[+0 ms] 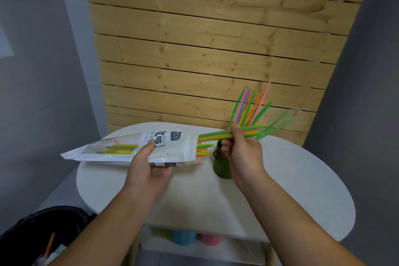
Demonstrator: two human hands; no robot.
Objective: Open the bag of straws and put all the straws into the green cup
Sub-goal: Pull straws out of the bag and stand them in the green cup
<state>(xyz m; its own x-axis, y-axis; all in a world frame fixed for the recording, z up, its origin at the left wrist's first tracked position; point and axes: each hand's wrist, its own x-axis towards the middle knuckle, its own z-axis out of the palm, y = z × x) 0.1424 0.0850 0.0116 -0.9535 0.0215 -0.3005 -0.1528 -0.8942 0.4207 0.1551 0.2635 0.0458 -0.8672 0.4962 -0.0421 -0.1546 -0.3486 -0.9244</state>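
My left hand (149, 166) grips the white straw bag (121, 149) from below, thumb on its printed face, holding it level above the table with its open mouth to the right. A bundle of straws (218, 135) sticks half out of that mouth, and my right hand (241, 149) pinches them over the green cup (221, 164). Shorter straw ends (204, 150) still show at the bag's mouth. The dark green cup stands on the table, partly hidden by my right hand, with several coloured straws in the cup (250, 106) fanning up and right.
The round white table (216, 196) stands against a wooden slat wall (216, 49). On a shelf under the tabletop stand coloured cups (185, 237). A black bin (41, 231) with rubbish sits at the lower left on the floor.
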